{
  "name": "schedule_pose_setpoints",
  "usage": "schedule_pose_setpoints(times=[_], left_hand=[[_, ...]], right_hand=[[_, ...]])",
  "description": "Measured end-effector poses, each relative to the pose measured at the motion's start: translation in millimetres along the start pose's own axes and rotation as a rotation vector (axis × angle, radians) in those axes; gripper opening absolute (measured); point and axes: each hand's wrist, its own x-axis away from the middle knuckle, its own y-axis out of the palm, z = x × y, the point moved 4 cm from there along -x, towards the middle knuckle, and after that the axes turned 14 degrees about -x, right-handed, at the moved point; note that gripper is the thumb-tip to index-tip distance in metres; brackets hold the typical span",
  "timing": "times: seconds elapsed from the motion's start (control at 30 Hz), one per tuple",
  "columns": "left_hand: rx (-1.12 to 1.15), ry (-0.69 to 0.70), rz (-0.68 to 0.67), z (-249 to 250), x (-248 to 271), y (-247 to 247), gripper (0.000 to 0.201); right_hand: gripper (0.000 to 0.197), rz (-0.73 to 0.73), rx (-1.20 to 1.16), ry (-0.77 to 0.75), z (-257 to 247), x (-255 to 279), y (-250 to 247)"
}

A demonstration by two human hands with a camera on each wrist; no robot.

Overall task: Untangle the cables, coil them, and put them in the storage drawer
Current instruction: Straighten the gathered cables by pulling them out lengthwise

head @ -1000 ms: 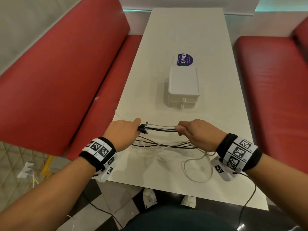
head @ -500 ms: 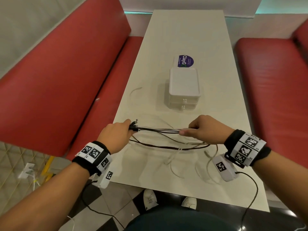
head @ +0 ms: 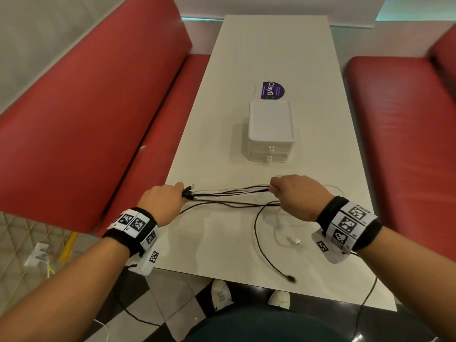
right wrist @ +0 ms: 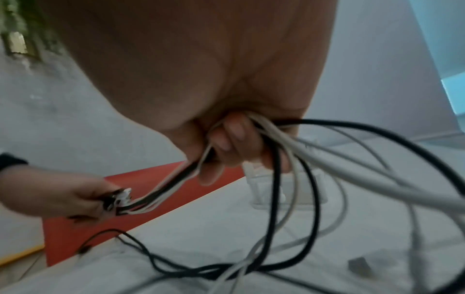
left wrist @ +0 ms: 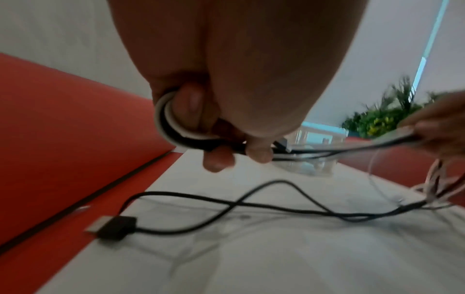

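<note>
My left hand (head: 161, 199) has fingers (left wrist: 219, 159) curled tight round the plug ends of the cables (head: 232, 191). My right hand (head: 297, 196) grips the same bundle, fingers (right wrist: 226, 139) closed on it. Black and white strands run taut between both hands, on the near side of the storage drawer (head: 271, 134). Slack loops lie on the desk (head: 222, 243). Both drawer fronts sit flush; contents hidden.

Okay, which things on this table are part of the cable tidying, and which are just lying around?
Part of the job:
cable bundle
left hand
right hand
white drawer unit

Lying about:
purple sticker
red bench seats
</note>
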Motion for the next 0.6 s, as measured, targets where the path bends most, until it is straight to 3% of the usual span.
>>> schedule_pose_setpoints(times=[0.13,0.23,0.3,0.37,0.43,0.5,0.6], left_hand=[[0.249,0.002,0.247,5,6,-43,0.042],[0.413,0.195,0.39,35,14,-79,0.047],[0.4,0.303,0.329,67,13,-87,0.043],[0.426,0.323,0.219,81,1,-81,0.032],[0.534,0.328,0.141,77,-9,-79,0.034],[0.54,0.366,0.144,69,-14,-83,0.033],[0.469,0.404,0.219,61,-14,-100,0.014]], right_hand=[[0.023,0.095,0.207,0.048,-11,-2,1],[0.029,0.097,0.122,-0.114,-33,-7,5],[0.033,0.152,-0.079,-0.189,-43,-10,-1],[0.031,0.191,-0.217,-0.203,-43,-12,-8],[0.027,0.187,-0.261,-0.199,-39,-10,-10],[0.028,0.199,-0.297,-0.179,-35,-8,-12],[0.028,0.208,-0.395,-0.146,-39,-9,-17]])
